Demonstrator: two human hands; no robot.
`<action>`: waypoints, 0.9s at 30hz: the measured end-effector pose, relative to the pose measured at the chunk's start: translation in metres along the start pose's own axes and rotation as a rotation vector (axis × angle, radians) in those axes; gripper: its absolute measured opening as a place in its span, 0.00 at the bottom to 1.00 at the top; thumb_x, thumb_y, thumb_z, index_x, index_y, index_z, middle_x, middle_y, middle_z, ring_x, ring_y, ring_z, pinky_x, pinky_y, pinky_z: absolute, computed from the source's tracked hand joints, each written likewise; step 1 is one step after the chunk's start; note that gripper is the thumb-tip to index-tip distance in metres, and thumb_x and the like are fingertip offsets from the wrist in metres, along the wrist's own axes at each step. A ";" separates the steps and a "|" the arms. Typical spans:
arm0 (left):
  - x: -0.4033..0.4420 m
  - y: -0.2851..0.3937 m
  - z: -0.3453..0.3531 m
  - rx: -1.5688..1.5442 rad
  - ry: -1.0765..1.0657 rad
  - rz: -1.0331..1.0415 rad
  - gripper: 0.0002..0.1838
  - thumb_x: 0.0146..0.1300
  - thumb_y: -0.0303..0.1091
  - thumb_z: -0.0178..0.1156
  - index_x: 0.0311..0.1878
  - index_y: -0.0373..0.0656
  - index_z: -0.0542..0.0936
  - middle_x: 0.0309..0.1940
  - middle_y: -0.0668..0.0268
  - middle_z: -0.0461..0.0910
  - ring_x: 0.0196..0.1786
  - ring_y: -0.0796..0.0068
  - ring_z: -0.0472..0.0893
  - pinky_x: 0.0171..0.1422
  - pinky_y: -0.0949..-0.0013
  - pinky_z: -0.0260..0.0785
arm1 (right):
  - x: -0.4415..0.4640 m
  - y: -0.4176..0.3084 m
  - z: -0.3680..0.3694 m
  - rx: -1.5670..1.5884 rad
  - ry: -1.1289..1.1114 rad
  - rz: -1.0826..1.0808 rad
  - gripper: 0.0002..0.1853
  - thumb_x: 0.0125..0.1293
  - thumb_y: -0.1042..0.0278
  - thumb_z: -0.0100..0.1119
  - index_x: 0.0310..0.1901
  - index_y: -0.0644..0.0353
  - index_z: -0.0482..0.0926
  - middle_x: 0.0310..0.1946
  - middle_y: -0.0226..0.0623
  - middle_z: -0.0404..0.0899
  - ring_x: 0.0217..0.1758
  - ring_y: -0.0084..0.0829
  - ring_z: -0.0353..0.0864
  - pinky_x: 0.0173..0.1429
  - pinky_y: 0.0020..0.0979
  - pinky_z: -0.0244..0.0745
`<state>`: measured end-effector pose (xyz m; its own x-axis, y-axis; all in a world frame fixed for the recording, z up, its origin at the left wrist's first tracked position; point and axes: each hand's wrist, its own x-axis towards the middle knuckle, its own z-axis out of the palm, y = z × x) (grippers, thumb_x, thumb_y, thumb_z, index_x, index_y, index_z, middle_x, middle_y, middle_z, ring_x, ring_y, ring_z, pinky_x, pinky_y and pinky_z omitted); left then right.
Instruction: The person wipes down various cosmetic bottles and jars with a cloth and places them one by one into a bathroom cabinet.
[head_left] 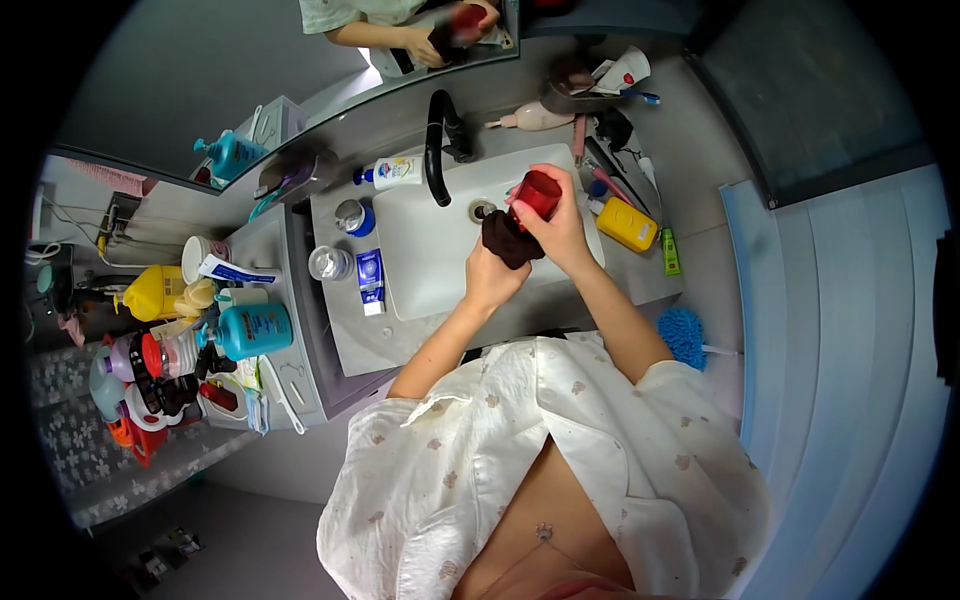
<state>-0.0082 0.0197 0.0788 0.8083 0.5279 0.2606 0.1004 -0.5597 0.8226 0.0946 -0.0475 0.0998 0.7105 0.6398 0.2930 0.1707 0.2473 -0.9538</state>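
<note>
Over the white sink (410,270), my left hand (493,280) is closed around a bunched dark brown cloth (511,240). The cloth presses against the lower side of a shiny red cup-like container (538,193). My right hand (562,228) grips this container, which is tilted, with its fingers wrapped over the far side. Both hands are close together near the drain (482,210). Cloth and fingers hide the container's lower part, so its exact kind is unclear. A black faucet (437,150) arches over the sink just left of the hands.
Left of the sink stand a white pump bottle (398,171), a clear jar (330,263) and a blue tube (370,280). A yellow bottle (627,224) and a green tube (670,252) lie at the right. Farther left, a teal pump bottle (255,331) rests on a crowded cabinet.
</note>
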 end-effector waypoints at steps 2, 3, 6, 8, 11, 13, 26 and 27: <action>0.002 0.003 -0.003 -0.096 -0.042 -0.067 0.26 0.35 0.27 0.60 0.45 0.40 0.69 0.37 0.57 0.75 0.40 0.55 0.76 0.42 0.63 0.69 | -0.003 -0.005 0.001 0.086 -0.126 0.022 0.23 0.56 0.78 0.53 0.53 0.59 0.57 0.40 0.40 0.72 0.46 0.29 0.72 0.52 0.30 0.67; 0.002 0.005 -0.005 -0.098 -0.042 -0.070 0.26 0.35 0.27 0.60 0.45 0.40 0.69 0.37 0.57 0.75 0.40 0.55 0.76 0.42 0.63 0.69 | -0.003 -0.007 0.001 0.084 -0.128 0.025 0.23 0.56 0.78 0.53 0.53 0.59 0.57 0.40 0.40 0.72 0.46 0.29 0.72 0.52 0.30 0.67; 0.006 0.004 -0.011 -0.332 -0.154 -0.098 0.32 0.33 0.29 0.63 0.48 0.39 0.68 0.41 0.58 0.75 0.43 0.62 0.76 0.47 0.66 0.68 | -0.001 -0.010 0.000 0.259 -0.354 0.106 0.23 0.56 0.75 0.53 0.52 0.59 0.57 0.43 0.44 0.73 0.57 0.35 0.66 0.60 0.35 0.59; 0.010 -0.005 -0.011 -0.466 -0.190 -0.071 0.32 0.34 0.30 0.64 0.49 0.38 0.68 0.43 0.60 0.74 0.45 0.65 0.75 0.49 0.66 0.67 | 0.003 -0.008 -0.002 0.290 -0.418 0.077 0.23 0.56 0.73 0.54 0.53 0.58 0.57 0.46 0.45 0.71 0.58 0.36 0.64 0.61 0.35 0.57; 0.013 0.000 -0.014 -0.674 -0.212 -0.018 0.30 0.38 0.30 0.64 0.49 0.37 0.67 0.43 0.62 0.72 0.47 0.69 0.73 0.52 0.67 0.65 | 0.009 -0.007 -0.005 0.328 -0.495 0.042 0.24 0.57 0.70 0.54 0.54 0.60 0.57 0.52 0.46 0.67 0.59 0.34 0.64 0.62 0.34 0.56; 0.014 0.012 -0.019 -0.693 -0.204 -0.136 0.29 0.40 0.28 0.63 0.49 0.37 0.67 0.43 0.62 0.72 0.47 0.70 0.73 0.51 0.67 0.65 | 0.008 -0.005 -0.004 0.338 -0.509 0.035 0.25 0.58 0.69 0.53 0.55 0.62 0.57 0.55 0.46 0.64 0.58 0.30 0.64 0.62 0.32 0.56; 0.018 0.002 -0.016 -0.264 0.019 -0.198 0.11 0.54 0.32 0.51 0.37 0.34 0.73 0.23 0.52 0.77 0.27 0.56 0.78 0.32 0.65 0.68 | -0.014 0.019 0.022 0.476 -0.134 0.095 0.36 0.60 0.39 0.40 0.59 0.64 0.55 0.57 0.43 0.61 0.56 0.30 0.63 0.61 0.30 0.56; 0.019 0.000 -0.015 -0.248 0.047 -0.231 0.11 0.56 0.32 0.48 0.35 0.33 0.74 0.21 0.51 0.77 0.25 0.54 0.77 0.29 0.64 0.67 | -0.014 0.015 0.023 0.420 -0.091 0.059 0.34 0.60 0.41 0.44 0.57 0.64 0.57 0.55 0.42 0.64 0.55 0.29 0.64 0.59 0.28 0.57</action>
<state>-0.0015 0.0391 0.0916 0.7525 0.6546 0.0715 0.1284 -0.2524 0.9591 0.0713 -0.0356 0.0829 0.6447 0.7185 0.2610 -0.1748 0.4709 -0.8647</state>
